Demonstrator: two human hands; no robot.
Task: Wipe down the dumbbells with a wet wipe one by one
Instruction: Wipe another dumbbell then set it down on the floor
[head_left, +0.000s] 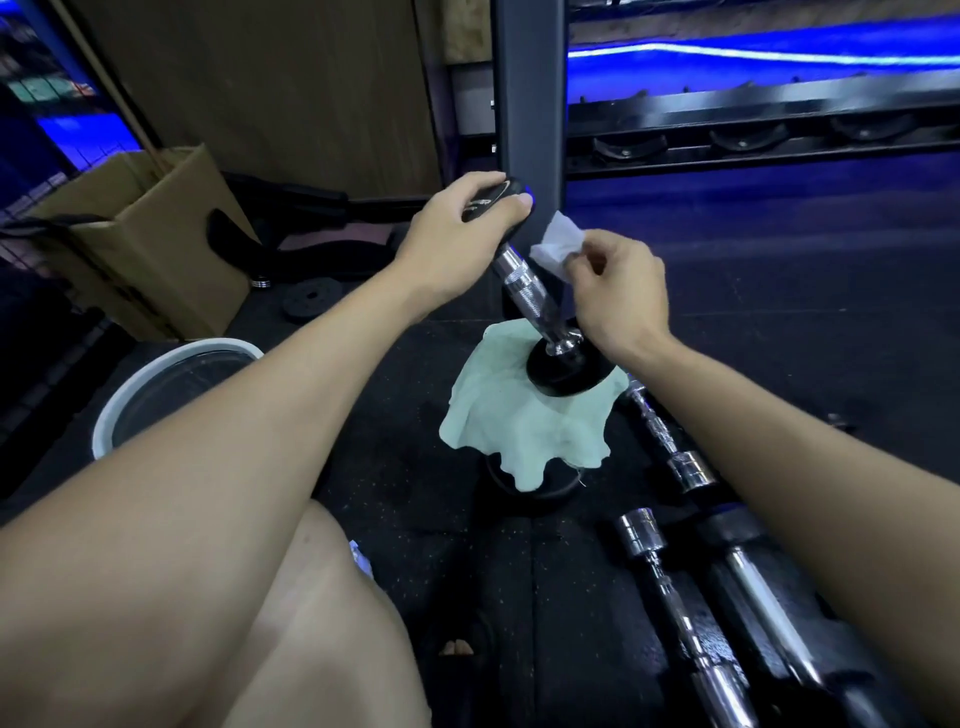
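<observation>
A dumbbell (524, 291) with black heads and a chrome handle stands tilted on end, its lower head resting on a pale green cloth (524, 421). My left hand (457, 234) grips the upper black head. Just right of the handle, my right hand (618, 291) pinches a crumpled white wet wipe (558, 244) near the handle's top. The cloth drapes over a dark round object on the floor.
Chrome bars and dumbbells (670, 447) lie on the black rubber floor at the right. A white bucket (171, 384) sits at the left, a cardboard box (150, 234) behind it. A dark rack post (530, 104) and rack shelves (753, 135) stand behind. My knee (322, 623) is below.
</observation>
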